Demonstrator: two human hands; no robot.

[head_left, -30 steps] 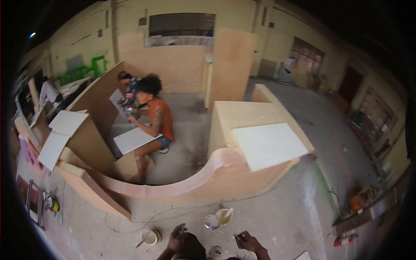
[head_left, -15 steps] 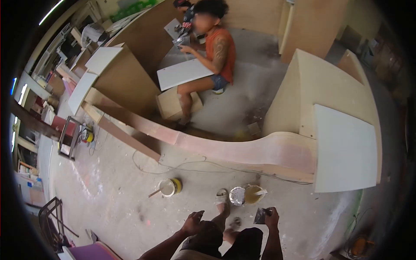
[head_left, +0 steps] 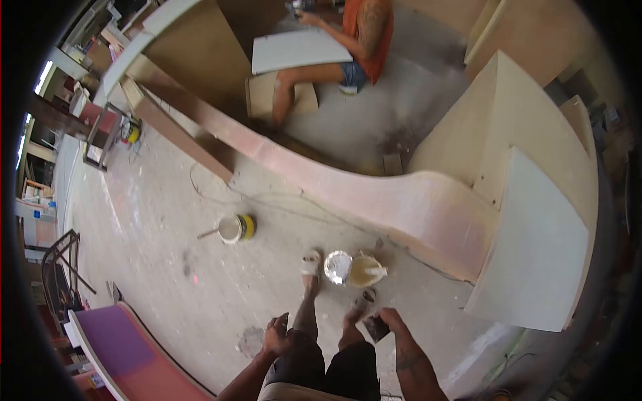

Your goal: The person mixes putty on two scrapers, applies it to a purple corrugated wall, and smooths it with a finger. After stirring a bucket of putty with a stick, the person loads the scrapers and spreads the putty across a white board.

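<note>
My right hand is closed around a dark, flat-bladed putty knife, held low in front of my right knee. Beyond it on the floor stands an open tub of yellowish paste with a pale tool in it. A round silvery lid lies against the tub's left side. Near my left knee, my left hand has its fingers curled in; a small dark bit shows at the fingertips, but I cannot tell what it is.
A long curved pinkish panel crosses in front of me, with a cable along its base. To the right stands a wooden cabinet with a white panel. An open can with a stick sits left. Another person sits beyond the panel.
The view has tilted down and turned. My right hand and the putty knife have moved left, closer to my right foot, which has stepped forward beside the tub.
</note>
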